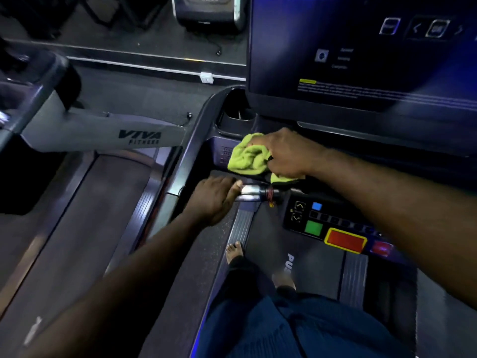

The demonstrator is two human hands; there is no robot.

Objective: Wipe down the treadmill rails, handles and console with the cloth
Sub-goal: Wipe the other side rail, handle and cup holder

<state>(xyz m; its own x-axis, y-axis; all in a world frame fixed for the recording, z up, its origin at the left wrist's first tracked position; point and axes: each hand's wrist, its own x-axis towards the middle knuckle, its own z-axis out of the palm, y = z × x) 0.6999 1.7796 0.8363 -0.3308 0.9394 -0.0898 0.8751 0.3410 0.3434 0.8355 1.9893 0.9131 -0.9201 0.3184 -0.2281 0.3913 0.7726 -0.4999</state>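
My right hand (pixel 286 153) grips a bunched lime-green cloth (pixel 249 156) and presses it on the dark console tray just below the big screen (pixel 361 52). My left hand (pixel 214 197) holds the front handle where its metal pulse-grip section (pixel 250 193) begins, fingers curled over the bar. The curved left handrail (pixel 196 140) runs up past the cup holder (pixel 237 112). The control panel (pixel 335 228) with green, blue and red buttons sits lower right of the handle.
A second treadmill with a grey "VIVA FITNESS" arm (pixel 103 133) stands to the left. My bare feet (pixel 235 251) are on the belt and side rail below. Another machine (pixel 209 11) stands at the far back.
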